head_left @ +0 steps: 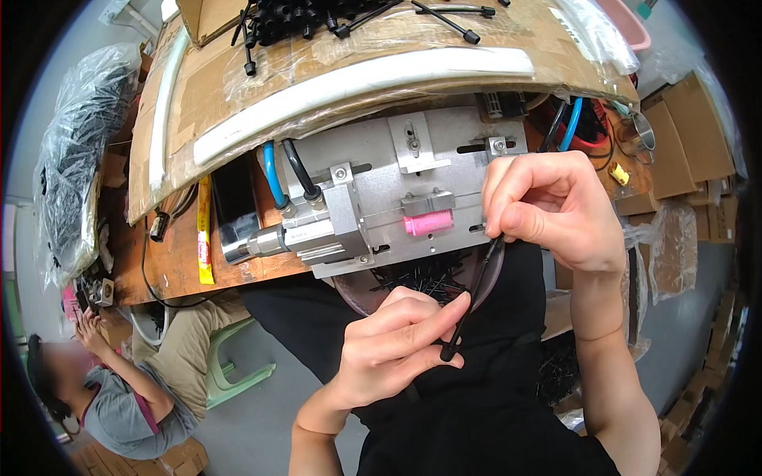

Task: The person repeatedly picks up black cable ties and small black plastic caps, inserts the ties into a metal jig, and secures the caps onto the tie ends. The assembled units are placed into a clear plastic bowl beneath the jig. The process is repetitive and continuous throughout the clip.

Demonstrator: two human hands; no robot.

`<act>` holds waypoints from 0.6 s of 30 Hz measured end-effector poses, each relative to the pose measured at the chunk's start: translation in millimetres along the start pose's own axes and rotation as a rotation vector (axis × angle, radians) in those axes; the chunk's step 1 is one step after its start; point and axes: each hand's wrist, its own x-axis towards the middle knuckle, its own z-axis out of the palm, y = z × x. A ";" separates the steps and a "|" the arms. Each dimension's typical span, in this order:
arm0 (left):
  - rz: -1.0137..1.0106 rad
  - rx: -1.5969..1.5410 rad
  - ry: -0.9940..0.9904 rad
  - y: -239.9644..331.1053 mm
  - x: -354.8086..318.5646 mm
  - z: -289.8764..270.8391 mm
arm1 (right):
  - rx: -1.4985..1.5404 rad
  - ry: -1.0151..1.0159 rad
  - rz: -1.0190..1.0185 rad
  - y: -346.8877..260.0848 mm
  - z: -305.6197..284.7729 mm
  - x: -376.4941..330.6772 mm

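Thin black pieces (421, 274) are being contained in a bowl (355, 297), partly screened by the left hand (401, 341). Across its right side, a black rod (476, 295) is being pinched, lower end by that hand's fingers, upper end by the right hand's (556, 206). Beyond, a pink block (429, 223) is being carried by a metal fixture (373, 159).

The long, thin black rod (479, 289) looks like plastic to me, smooth and fairly matt. Dull grey metal makes up the flat machine plate (381, 151), while the silver cylindrical fitting (267, 242) shines. The small pink block (429, 223) has a matt plastic look. From here, the curved blue tube (272, 174) is glossy plastic, the orange-brown tabletop (176, 268) scuffed wood, the broad tan sheet (208, 103) creased cardboard, the black clothing (460, 420) matt cloth.
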 end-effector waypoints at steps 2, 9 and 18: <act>0.013 0.044 0.000 0.3 1.8 0.4 | 0.001 0.026 -0.003 -0.2 0.7 -0.6; 0.046 0.058 0.007 1.3 0.8 0.4 | -0.066 0.048 0.004 -8.3 4.0 -4.1; 0.033 0.009 0.000 1.4 -1.9 0.6 | -0.101 0.101 0.015 -11.3 11.3 -5.3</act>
